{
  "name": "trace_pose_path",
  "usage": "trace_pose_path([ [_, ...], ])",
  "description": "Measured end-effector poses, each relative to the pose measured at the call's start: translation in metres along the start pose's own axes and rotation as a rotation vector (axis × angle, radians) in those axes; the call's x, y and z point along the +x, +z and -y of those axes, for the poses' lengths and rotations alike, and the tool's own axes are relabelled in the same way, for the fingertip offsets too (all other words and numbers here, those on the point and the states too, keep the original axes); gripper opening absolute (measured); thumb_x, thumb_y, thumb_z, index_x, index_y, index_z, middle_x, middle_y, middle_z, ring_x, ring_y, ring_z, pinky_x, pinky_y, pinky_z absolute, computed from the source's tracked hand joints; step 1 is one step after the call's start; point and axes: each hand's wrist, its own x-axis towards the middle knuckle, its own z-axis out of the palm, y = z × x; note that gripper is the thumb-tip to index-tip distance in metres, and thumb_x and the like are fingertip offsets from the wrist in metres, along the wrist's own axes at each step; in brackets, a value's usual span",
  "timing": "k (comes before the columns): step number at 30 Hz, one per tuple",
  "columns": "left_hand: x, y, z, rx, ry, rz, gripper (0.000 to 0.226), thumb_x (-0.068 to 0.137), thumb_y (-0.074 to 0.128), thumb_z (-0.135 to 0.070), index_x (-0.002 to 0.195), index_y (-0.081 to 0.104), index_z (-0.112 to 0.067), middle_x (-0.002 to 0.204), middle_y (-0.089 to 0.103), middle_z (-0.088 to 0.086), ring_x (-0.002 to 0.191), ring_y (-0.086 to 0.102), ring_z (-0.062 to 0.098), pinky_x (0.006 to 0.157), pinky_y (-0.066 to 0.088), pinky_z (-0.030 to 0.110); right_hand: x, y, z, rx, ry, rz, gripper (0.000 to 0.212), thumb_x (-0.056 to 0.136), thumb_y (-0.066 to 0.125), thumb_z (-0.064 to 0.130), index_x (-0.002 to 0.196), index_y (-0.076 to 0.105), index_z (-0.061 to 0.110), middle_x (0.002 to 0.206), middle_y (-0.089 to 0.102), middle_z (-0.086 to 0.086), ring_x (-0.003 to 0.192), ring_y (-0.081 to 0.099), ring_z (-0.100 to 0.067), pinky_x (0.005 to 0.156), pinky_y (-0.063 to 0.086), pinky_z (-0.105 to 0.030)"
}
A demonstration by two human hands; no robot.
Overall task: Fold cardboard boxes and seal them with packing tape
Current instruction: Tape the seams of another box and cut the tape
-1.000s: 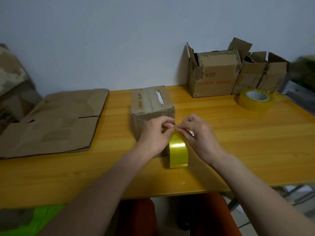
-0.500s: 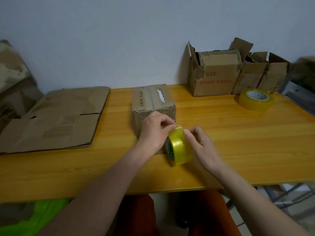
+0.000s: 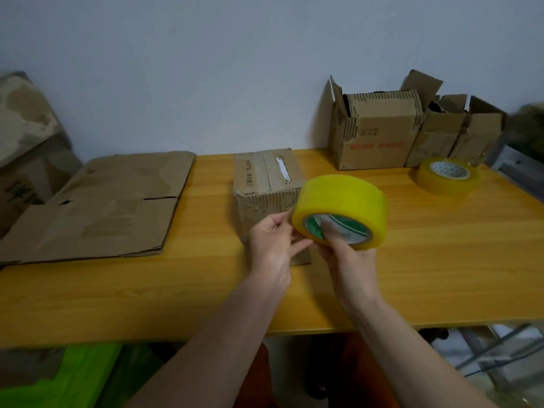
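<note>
A small closed cardboard box [image 3: 266, 184] stands on the yellow wooden table [image 3: 441, 245], with old tape along its top seam. My right hand [image 3: 347, 254] holds a yellow packing tape roll [image 3: 341, 201] lifted off the table, thumb inside the core. The roll is tilted, its green-printed core facing me. My left hand [image 3: 273, 240] is just left of the roll, in front of the box, with thumb and fingertips pinched together at the roll's edge. Whether it holds the tape end is too small to tell.
A flattened cardboard sheet [image 3: 103, 204] lies at the left. Open boxes [image 3: 379, 134] stand at the back right against the wall, with a second tape roll [image 3: 446, 176] lying flat in front of them. More cardboard [image 3: 23, 136] leans at the far left.
The tape roll stood on edge on the table by the box; my right hand has lifted it and turned its core toward me. My left hand stays at its edge.
</note>
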Motion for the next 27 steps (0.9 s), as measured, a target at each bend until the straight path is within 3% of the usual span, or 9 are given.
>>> trace_pose_path([
  [3,0.003,-0.002,0.005,0.097,0.095,-0.109,0.011,0.089,0.068,-0.01,0.078,0.066,-0.008,0.075,0.07,0.007,0.074,0.067,0.018,0.074,0.06,0.038,0.005,0.004,0.002,0.032,0.02,-0.027,0.039,0.079,0.074,0.009,0.115,0.061,0.002,0.11,0.065,-0.024,0.105,0.063,-0.039,0.088,0.053,-0.054],
  [7,0.003,-0.017,-0.004,0.059,0.216,-0.282,0.011,0.089,0.069,-0.015,0.083,0.065,-0.006,0.078,0.068,0.003,0.071,0.064,0.011,0.072,0.057,0.026,0.018,-0.008,0.012,-0.126,-0.032,-0.07,0.021,0.087,0.061,-0.001,0.103,0.061,0.012,0.096,0.063,-0.017,0.085,0.062,-0.031,0.07,0.057,-0.045],
  [10,0.008,-0.031,-0.014,0.055,0.291,-0.308,0.009,0.086,0.071,-0.014,0.08,0.065,-0.011,0.079,0.068,-0.004,0.077,0.065,0.006,0.068,0.054,0.016,0.026,-0.02,0.014,-0.142,-0.02,-0.177,0.023,0.089,0.059,0.001,0.102,0.061,0.019,0.099,0.064,-0.011,0.088,0.063,-0.029,0.074,0.058,-0.046],
  [13,0.009,-0.035,-0.014,0.05,0.235,-0.277,0.009,0.087,0.07,-0.017,0.082,0.064,-0.013,0.076,0.064,-0.007,0.069,0.061,0.004,0.068,0.054,0.019,0.031,-0.021,0.01,-0.135,-0.014,-0.221,0.033,0.088,0.061,0.004,0.114,0.06,0.025,0.109,0.062,-0.011,0.093,0.062,-0.025,0.077,0.056,-0.039],
  [17,0.012,-0.041,-0.016,0.074,0.161,-0.19,0.015,0.081,0.076,-0.023,0.083,0.067,-0.011,0.062,0.058,-0.006,0.059,0.052,0.007,0.069,0.053,0.024,0.039,-0.014,0.014,-0.051,0.003,-0.285,0.022,0.093,0.054,0.003,0.102,0.065,0.019,0.08,0.058,0.003,0.065,0.051,-0.005,0.059,0.043,-0.017],
  [19,0.012,-0.043,-0.017,0.123,0.185,-0.217,0.017,0.081,0.076,-0.024,0.084,0.068,-0.009,0.068,0.061,-0.004,0.063,0.052,0.008,0.068,0.052,0.024,0.04,-0.012,0.015,-0.126,-0.006,-0.257,0.026,0.088,0.053,-0.005,0.078,0.064,0.016,0.061,0.053,0.013,0.048,0.042,0.003,0.047,0.036,-0.016],
  [21,0.014,-0.045,-0.021,0.117,0.211,-0.284,0.018,0.083,0.074,-0.026,0.084,0.066,-0.01,0.075,0.063,-0.004,0.067,0.054,0.008,0.072,0.051,0.024,0.041,-0.01,0.017,-0.271,-0.051,-0.239,0.036,0.085,0.049,-0.011,0.064,0.05,0.019,0.052,0.046,0.018,0.047,0.035,0.002,0.048,0.032,-0.02],
  [24,0.022,-0.056,-0.035,0.072,0.243,-0.416,0.019,0.085,0.071,-0.029,0.083,0.062,-0.013,0.077,0.059,-0.005,0.075,0.055,0.01,0.086,0.052,0.03,0.048,-0.019,0.023,-0.521,-0.173,-0.239,0.027,0.086,0.056,-0.007,0.093,0.056,0.019,0.074,0.051,0.012,0.071,0.047,-0.008,0.06,0.038,-0.017],
  [27,0.029,-0.064,-0.041,0.135,0.276,-0.389,0.022,0.085,0.072,-0.032,0.076,0.061,-0.015,0.071,0.055,-0.007,0.074,0.051,0.01,0.095,0.05,0.033,0.057,-0.031,0.027,-0.657,-0.236,-0.225,0.038,0.082,0.062,-0.007,0.112,0.056,0.016,0.092,0.057,0.002,0.088,0.053,-0.017,0.071,0.044,-0.031],
])
